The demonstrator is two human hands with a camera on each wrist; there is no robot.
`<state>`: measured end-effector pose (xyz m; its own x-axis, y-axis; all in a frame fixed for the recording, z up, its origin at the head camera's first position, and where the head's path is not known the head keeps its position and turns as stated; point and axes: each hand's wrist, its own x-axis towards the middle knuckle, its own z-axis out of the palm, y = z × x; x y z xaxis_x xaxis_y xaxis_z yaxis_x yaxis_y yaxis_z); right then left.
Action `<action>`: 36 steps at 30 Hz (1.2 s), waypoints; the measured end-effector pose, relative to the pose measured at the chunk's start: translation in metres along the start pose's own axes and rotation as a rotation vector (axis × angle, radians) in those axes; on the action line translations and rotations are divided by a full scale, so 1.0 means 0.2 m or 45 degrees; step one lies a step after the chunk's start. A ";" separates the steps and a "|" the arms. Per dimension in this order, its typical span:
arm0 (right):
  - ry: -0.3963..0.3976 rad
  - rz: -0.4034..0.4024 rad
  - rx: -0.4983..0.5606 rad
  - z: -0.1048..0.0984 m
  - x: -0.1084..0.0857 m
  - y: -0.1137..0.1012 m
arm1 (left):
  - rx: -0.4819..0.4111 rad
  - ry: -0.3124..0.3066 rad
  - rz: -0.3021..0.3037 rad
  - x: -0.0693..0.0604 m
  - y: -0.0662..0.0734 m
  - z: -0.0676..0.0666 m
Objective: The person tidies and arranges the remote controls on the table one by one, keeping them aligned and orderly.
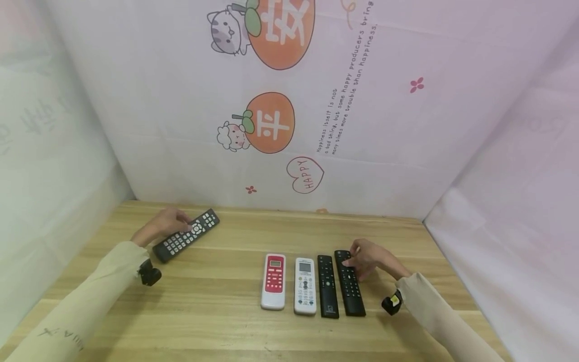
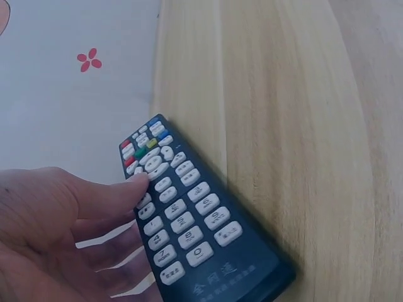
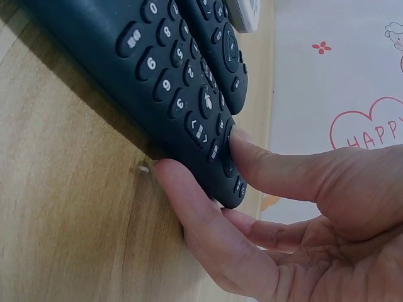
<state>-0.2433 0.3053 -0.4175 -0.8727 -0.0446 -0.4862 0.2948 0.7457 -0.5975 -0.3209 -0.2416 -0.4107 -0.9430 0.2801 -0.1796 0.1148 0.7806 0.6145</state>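
Observation:
At the table's back left, my left hand grips a dark remote control with white buttons, which lies slanted. In the left wrist view its thumb presses near the round pad of keys, and the other fingers sit along the remote's side, partly hidden. My right hand holds the top end of the rightmost black remote control. In the right wrist view the thumb lies on its keys and a finger against its edge.
Left of the right hand stand three more remotes in a row: a slim black one, a white one and a red and white one. A printed white cloth rises behind the wooden table, with white sheets at both sides.

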 end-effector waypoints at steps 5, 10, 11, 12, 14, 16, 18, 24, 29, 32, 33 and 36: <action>-0.012 -0.006 0.014 0.00 0.00 0.00 | -0.026 -0.030 -0.008 0.00 0.01 0.00; -0.018 -0.013 0.008 0.00 0.00 -0.01 | -0.021 -0.034 -0.026 -0.01 0.01 0.01; -0.019 -0.016 0.003 0.00 0.00 -0.01 | -0.033 -0.037 -0.029 -0.01 0.01 0.01; -0.018 -0.015 0.004 0.00 0.00 -0.01 | -0.035 -0.036 -0.030 -0.01 0.01 0.01; -0.018 -0.012 0.005 0.00 0.00 -0.01 | -0.055 -0.040 -0.038 -0.01 0.01 0.01; -0.019 -0.012 0.007 0.01 0.00 -0.01 | -0.068 -0.045 -0.046 -0.02 0.01 0.01; -0.019 -0.012 0.011 0.01 0.00 -0.01 | -0.078 -0.046 -0.055 -0.02 0.01 0.01; -0.013 -0.013 0.009 0.01 -0.01 -0.02 | -0.165 -0.061 -0.051 -0.01 0.03 0.02; -0.009 0.008 0.008 0.00 -0.02 -0.02 | -0.238 -0.082 -0.025 -0.01 0.07 0.04; -0.008 0.013 0.005 0.00 -0.02 -0.02 | -0.273 -0.088 -0.032 -0.01 0.08 0.04; -0.008 0.013 0.005 0.00 -0.02 -0.02 | -0.277 -0.086 -0.031 -0.01 0.09 0.04; -0.011 0.003 0.007 0.00 -0.02 -0.02 | -0.307 -0.075 -0.039 -0.01 0.08 0.05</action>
<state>-0.2419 0.3026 -0.4128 -0.8684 -0.0486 -0.4935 0.2994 0.7419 -0.5999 -0.3149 -0.2233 -0.4077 -0.9243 0.2961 -0.2409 0.0021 0.6350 0.7725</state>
